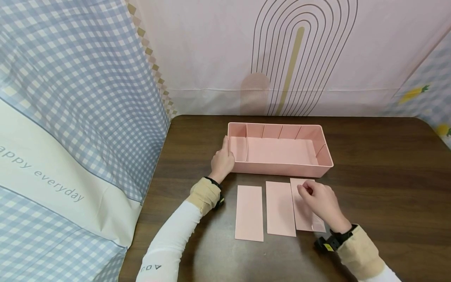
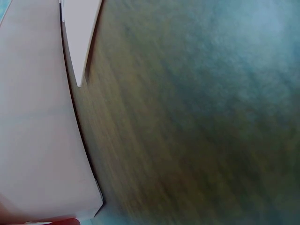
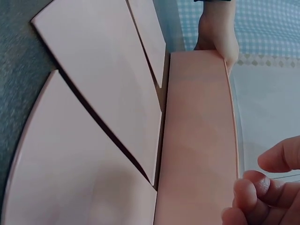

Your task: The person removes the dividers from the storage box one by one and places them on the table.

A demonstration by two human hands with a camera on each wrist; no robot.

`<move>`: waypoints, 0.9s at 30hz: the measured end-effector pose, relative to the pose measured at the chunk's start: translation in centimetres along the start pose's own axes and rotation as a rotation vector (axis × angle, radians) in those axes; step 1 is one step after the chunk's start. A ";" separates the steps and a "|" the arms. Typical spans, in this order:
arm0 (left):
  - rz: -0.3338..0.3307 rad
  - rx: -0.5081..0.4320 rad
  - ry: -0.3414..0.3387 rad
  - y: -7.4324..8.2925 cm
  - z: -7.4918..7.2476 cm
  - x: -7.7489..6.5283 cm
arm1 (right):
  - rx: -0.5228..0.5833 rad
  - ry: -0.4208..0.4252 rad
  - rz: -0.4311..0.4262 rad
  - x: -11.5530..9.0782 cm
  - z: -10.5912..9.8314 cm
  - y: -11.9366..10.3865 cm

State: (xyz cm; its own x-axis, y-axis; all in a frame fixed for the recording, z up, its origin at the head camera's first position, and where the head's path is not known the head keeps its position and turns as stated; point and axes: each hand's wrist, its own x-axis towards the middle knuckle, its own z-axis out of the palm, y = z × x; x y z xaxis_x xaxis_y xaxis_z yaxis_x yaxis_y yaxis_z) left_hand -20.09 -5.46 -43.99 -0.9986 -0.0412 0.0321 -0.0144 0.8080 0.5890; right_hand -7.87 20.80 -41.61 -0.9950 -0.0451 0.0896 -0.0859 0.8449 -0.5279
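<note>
A long pink box (image 1: 278, 169) stands on the table with one thin divider (image 1: 247, 145) upright near its left end. My left hand (image 1: 222, 160) rests against that end, its index finger straight along the outer wall. In front of the box lie three flat pink panels: a left panel (image 1: 249, 213), a middle panel (image 1: 280, 209) and a right panel (image 1: 303, 218), the last two edge to edge. Over the right panel is my right hand (image 1: 320, 200), fingers loosely bent and holding nothing. The right wrist view shows its thumb (image 3: 281, 155) apart from the bent fingers.
The dark wooden table (image 1: 380, 168) extends to both sides of the box. A pale cloth with arched lines (image 1: 211, 58) hangs behind it, and a blue checked cloth (image 1: 88, 70) hangs along the left edge. A shiny patch (image 1: 318, 224) shows at the right panel's lower corner.
</note>
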 end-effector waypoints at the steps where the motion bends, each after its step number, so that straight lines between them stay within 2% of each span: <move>1: -0.001 0.001 0.000 0.0 0.0 0.0 | 0.002 0.000 -0.004 0.0 0.0 -0.1; 11: -0.007 0.001 -0.013 0.0 0.0 0.0 | 0.018 -0.007 -0.027 0.5 0.7 -0.7; 27: -0.006 0.006 0.002 0.1 -0.2 -0.1 | 0.054 0.068 -0.103 1.1 0.8 -1.5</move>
State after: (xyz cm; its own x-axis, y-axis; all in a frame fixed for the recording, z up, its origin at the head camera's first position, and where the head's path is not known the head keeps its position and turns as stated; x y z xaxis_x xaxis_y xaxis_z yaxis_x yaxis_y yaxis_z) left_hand -19.99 -5.43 -43.78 -0.9984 -0.0472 0.0300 -0.0207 0.8110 0.5847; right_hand -8.87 19.03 -41.41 -0.9751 -0.0925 0.2014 -0.1918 0.8078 -0.5574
